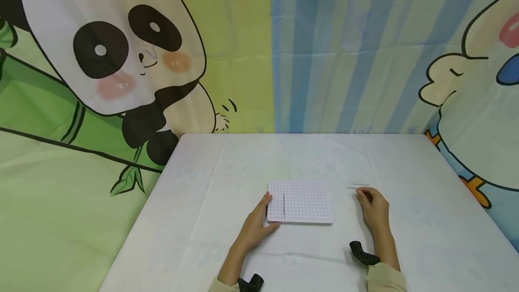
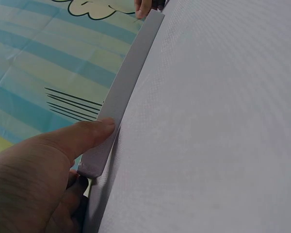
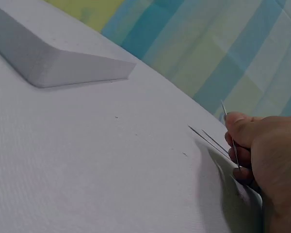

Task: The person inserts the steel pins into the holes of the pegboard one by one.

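A white board with a grid of small holes [image 1: 306,202] lies on the table. Several thin dark metal pins [image 2: 70,100] stand up from it in a row toward its left side. My left hand [image 1: 254,225] grips the board's near left corner, with the thumb on the front edge and the fingers along the left side. To the right of the board, my right hand [image 1: 376,208] pinches one thin metal pin [image 3: 235,154] between thumb and fingers. Beside those fingertips, two similar pins [image 3: 206,137] lie on the cloth, partly hidden by the hand in the right wrist view.
A white cloth [image 1: 227,166] covers the table. Behind it hangs a printed curtain [image 1: 324,48] with a panda and stripes. Each wrist wears a black device [image 1: 364,253]. A few tiny dark specks [image 3: 185,154] mark the cloth between board and right hand.
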Available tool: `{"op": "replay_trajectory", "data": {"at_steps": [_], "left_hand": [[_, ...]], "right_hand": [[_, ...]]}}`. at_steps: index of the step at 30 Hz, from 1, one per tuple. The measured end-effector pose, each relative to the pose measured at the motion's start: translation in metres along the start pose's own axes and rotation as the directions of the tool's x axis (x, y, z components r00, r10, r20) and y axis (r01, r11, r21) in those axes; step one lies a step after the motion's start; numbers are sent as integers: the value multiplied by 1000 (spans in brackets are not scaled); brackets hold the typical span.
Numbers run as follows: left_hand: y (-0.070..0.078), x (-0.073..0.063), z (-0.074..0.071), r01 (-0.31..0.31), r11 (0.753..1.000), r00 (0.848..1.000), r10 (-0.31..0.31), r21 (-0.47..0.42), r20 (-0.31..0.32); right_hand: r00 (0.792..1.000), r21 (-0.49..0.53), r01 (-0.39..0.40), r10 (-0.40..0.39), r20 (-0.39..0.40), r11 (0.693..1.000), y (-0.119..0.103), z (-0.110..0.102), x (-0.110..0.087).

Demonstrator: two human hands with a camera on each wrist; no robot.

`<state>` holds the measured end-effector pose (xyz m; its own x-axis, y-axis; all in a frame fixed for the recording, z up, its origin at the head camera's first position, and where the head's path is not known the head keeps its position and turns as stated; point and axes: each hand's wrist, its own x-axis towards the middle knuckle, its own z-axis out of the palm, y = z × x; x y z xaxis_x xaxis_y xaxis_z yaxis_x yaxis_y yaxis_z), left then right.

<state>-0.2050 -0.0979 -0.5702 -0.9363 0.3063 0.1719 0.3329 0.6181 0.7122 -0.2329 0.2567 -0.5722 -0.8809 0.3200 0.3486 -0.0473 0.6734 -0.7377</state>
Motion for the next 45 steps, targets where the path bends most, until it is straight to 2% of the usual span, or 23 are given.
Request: {"op": "replay_trajectory", "data": {"at_steps": [5,8,14,18,21,25,29,32,38,42,45], "left_hand": [[0,0,-1,-5,1000,1000,5,10,0],[1,1,-1,-8,1000,1000,8,14,-5],[4,2,-4,-4,1000,1000,5,16,-10],[6,2,-5,-6,1000,1000,6,12,-9],[6,2,-6,-9,1000,1000,9,12,-10],[5,2,-6,-15,1000,1000,15,11,-11],[4,2,-7,-18,1000,1000,18,12,-11],[5,2,-7,-18,1000,1000,18,9,-10],[5,0,-6,-14,1000,1000,14,12,4],[5,-1,-4,-20,1000,1000,19,24,10],[5,-1,-4,-17,1000,1000,17,21,12]], "right_hand": [[1000,118,-23,20,22,993,-14,7,2],[999,240,-29,19,46,970,-28,14,4],[998,493,0,-31,55,870,-68,34,2],[990,577,51,-118,79,815,-91,53,-3],[974,602,105,-205,100,792,-105,67,-9],[945,583,198,-311,100,788,-127,74,-19],[929,570,244,-357,93,784,-142,77,-26],[927,578,240,-361,103,780,-140,87,-25],[916,561,229,-371,152,795,-124,112,-23],[913,561,230,-376,159,796,-124,114,-24],[908,540,241,-384,169,807,-124,114,-25]]}}
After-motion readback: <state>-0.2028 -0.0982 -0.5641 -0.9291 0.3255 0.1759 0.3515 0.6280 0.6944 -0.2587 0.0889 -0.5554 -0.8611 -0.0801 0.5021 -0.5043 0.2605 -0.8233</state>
